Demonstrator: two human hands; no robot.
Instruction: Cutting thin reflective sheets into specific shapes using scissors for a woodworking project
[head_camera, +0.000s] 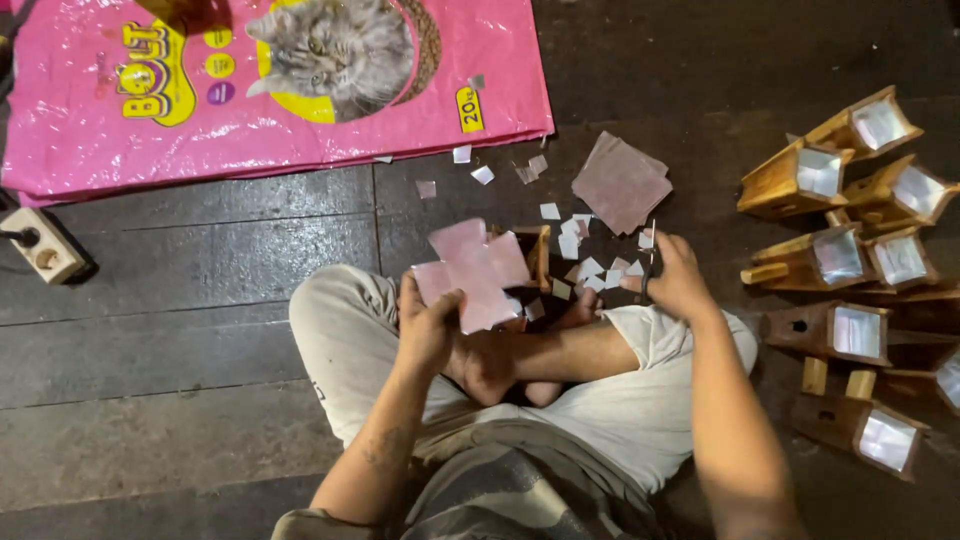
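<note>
A cross-shaped pink sheet (475, 270) is being gripped at its lower edge by the left hand (428, 325) and held up over the crossed legs, just in front of a small wooden box (532, 252) — seemingly so its shape can be matched to the box. Thin scissors (649, 262) are being pinched shut-fisted by the right hand (677, 282), just above the offcuts (585, 262) being scattered on the dark floor (180, 320), while finished wooden boxes (850, 200) are lying well apart at the right and a pink sack (270, 80) beyond.

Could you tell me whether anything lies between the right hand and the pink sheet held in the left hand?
Only small cut scraps on the floor lie between the right hand and the pink sheet in the left hand.
</note>
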